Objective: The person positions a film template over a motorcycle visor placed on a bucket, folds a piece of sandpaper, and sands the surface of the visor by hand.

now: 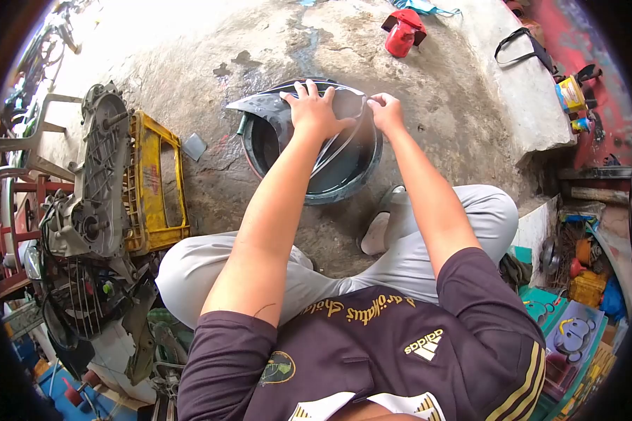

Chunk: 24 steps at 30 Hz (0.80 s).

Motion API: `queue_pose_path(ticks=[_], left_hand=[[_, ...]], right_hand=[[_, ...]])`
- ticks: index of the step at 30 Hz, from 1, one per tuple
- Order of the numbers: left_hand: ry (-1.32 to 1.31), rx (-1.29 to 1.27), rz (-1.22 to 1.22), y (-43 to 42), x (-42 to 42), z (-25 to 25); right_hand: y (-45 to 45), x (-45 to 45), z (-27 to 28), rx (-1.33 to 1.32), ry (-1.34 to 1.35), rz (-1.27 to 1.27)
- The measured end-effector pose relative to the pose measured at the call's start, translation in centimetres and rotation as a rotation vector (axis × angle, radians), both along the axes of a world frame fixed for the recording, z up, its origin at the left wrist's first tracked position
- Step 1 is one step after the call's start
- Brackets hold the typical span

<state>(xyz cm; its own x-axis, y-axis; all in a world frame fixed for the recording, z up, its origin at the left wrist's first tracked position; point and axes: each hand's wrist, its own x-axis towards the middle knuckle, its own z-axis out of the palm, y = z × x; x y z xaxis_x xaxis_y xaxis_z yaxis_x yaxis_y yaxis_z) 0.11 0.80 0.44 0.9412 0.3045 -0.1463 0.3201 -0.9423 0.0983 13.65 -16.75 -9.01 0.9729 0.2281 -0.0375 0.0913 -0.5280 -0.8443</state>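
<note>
A glossy grey panel [263, 104], pointed at its left end, lies across a round black basin [251, 156] of murky water. The panel's kind is not clear. My left hand [313, 112] rests flat on it, fingers spread. At the panel's right end, my right hand [386, 114] has thumb and fingers pinched together on the edge. A pale, thin line curves from that pinch down toward the water; whether it is the panel's rim or a separate strip, I cannot tell. Part of the panel is hidden under my left hand and forearm.
To the left stand a metal engine casing [105, 175] and a yellow plastic crate [149, 189]. A red container [402, 35] sits on the concrete floor [442, 133] beyond the basin. A raised concrete ledge [519, 98] runs along the right, with tools and boxes below it.
</note>
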Motion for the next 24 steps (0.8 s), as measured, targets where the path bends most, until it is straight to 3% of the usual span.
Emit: queue_pose_path(ticks=[6,10,18,24], left_hand=[[0.009,0.002,0.003,-0.1,0.0,0.2],[0.004,-0.002,0.006,-0.1,0.0,0.2],[-0.029,-0.005,0.012,0.0,0.1,-0.2],[-0.035,0.003,0.001,-0.1,-0.1,-0.1]], right_hand=[[0.2,-2.0,0.7,-0.096,-0.159,-0.03],[0.5,-0.8,0.3,-0.141,-0.096,-0.037],[0.3,-1.1,-0.4,-0.124,-0.271,-0.013],[0.0,-0.7,-0.4,-0.145,-0.258,0.03]])
